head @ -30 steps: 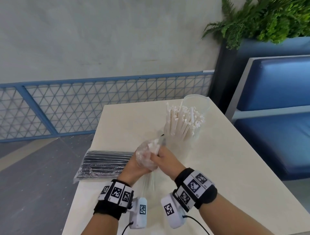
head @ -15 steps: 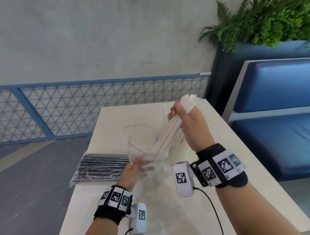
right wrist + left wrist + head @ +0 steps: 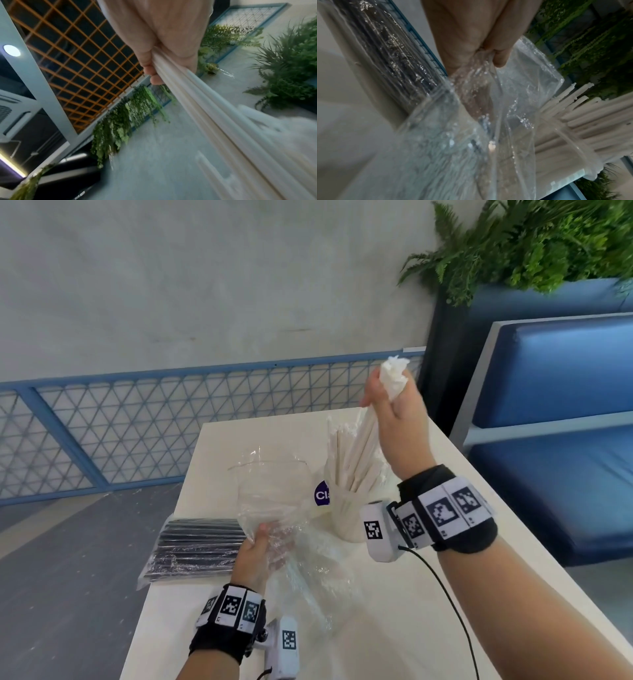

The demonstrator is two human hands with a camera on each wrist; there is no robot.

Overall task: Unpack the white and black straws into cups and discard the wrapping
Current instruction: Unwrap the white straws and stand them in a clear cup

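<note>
My right hand [image 3: 388, 402] grips a bundle of white straws [image 3: 366, 440] by its top end, raised above a clear cup [image 3: 346, 518] that holds several white straws. The bundle's lower ends reach down among the straws in the cup. In the right wrist view the bundle [image 3: 205, 105] runs down from my curled fingers [image 3: 150, 73]. My left hand [image 3: 257, 546] pinches the clear plastic wrapping [image 3: 274, 491], which hangs open and crumpled over the table. The left wrist view shows the wrapping [image 3: 488, 101] in my fingers [image 3: 500, 59]. A sealed pack of black straws [image 3: 198, 546] lies at the table's left edge.
The cream table [image 3: 445, 559] is narrow, with its left edge under the black pack. A blue mesh railing [image 3: 137, 422] stands behind it, and a blue bench [image 3: 565, 440] and a planter with ferns [image 3: 531, 244] are on the right.
My right hand has pulled the white straw bundle out of the wrapping, up and to the right, over the cup. My left hand kept hold of the wrapping, which now hangs empty.
</note>
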